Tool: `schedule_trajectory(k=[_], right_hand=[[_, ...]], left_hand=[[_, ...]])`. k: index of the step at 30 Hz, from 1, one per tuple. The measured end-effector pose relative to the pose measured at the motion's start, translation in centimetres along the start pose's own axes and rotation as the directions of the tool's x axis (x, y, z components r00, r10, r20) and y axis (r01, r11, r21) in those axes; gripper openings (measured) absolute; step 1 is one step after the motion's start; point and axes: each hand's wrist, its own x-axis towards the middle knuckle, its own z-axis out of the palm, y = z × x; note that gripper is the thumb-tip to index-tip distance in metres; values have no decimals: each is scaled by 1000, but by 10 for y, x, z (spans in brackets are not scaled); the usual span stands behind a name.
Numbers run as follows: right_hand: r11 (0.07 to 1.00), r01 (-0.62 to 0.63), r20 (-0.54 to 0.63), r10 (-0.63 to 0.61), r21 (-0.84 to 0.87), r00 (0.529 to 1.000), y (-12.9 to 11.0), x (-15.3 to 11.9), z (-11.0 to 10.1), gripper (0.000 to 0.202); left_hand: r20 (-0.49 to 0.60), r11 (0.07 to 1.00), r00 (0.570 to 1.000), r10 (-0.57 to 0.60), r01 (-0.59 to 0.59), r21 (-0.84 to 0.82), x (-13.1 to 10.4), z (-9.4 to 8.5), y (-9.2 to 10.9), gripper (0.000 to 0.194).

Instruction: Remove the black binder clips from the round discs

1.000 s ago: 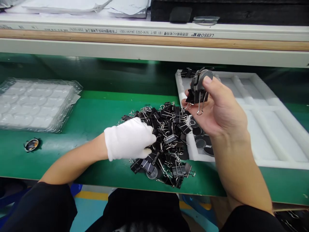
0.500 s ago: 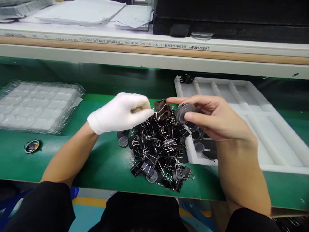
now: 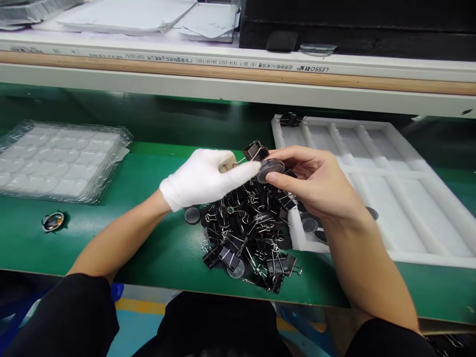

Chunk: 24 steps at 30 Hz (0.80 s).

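Observation:
In the head view, my left hand (image 3: 204, 177), in a white glove, pinches a wire handle of a black binder clip (image 3: 254, 149). The gloved thumb reaches the edge of a round dark disc (image 3: 269, 171), which my bare right hand (image 3: 316, 181) grips between thumb and fingers. The disc looks like several thin pieces stacked, though I cannot tell for certain. Clip and disc are right beside each other, and fingers hide where they meet. Below both hands lies a heap of black binder clips (image 3: 238, 243) with silver handles, mixed with round discs (image 3: 192, 215).
A white tray with compartments (image 3: 403, 173) stands at the right, a clip in its far left corner. Clear plastic trays (image 3: 63, 163) are stacked at the left. Nearby lies a small oval object (image 3: 53, 221). A shelf edge (image 3: 223, 89) crosses behind, bearing papers (image 3: 126, 15).
My left hand has moved right, and its thumb has come up to the disc. My right hand has shifted slightly left with the disc. The clip has tilted and risen slightly.

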Motion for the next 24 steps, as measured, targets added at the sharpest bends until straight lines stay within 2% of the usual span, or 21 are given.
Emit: schedule_trajectory(k=[5, 9, 12, 15, 18, 20, 21, 22, 24], right_hand=[[999, 26, -8, -27, -47, 1000, -4, 0, -4, 25], [990, 21, -25, -24, -136, 999, -16, 1, -21, 23], [966, -4, -10, 1, -259, 1000, -23, 2, -36, 21], [941, -5, 42, 20, -337, 999, -25, 4, -45, 18], [943, -31, 51, 51, -332, 997, -20, 5, -43, 20], [962, -88, 6, 93, -260, 996, -14, 7, -38, 25], [972, -135, -18, 134, -192, 991, -10, 9, -34, 28], [975, -196, -26, 194, -108, 981, -6, 12, -30, 31], [942, -334, 33, 333, 36, 942, 2, 22, -23, 38]], left_hand=[[-73, 998, 997, 35, -39, -48, 4, 4, -4, 51], [-131, 993, 986, 103, -108, -36, 5, 4, -8, 42], [-91, 982, 978, 186, -189, -23, 2, 7, -7, 36], [15, 977, 977, 213, -213, 1, 4, 2, -7, 39], [152, 994, 985, 76, -87, 66, 16, -18, -26, 44], [230, 989, 968, -103, 74, 130, 26, -37, -52, 48], [234, 974, 952, -197, 162, 160, 30, -47, -68, 51], [253, 956, 927, -275, 235, 175, 33, -56, -85, 55], [344, 903, 836, -427, 373, 215, 35, -72, -118, 61]])
